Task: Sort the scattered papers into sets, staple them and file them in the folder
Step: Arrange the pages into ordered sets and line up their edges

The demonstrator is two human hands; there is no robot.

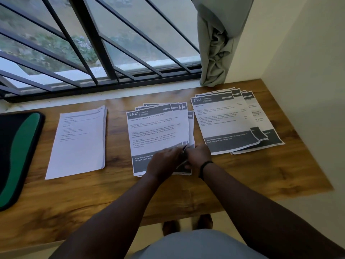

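Hands meet mid-frame: my left hand (pixel 164 161) and right hand (pixel 198 156) pinch the 2937 set's (pixel 158 131) lower corner, perhaps squaring it; stapling needs aligned edges.

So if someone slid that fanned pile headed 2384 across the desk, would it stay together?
Probably not. The 2384 pile is loose sheets already fanned out, with no staple visible, so a push would likely spread them further. One lower corner curls up, hinting at thin, floppy paper. The desk looks smooth, so the sheets should slide easily.
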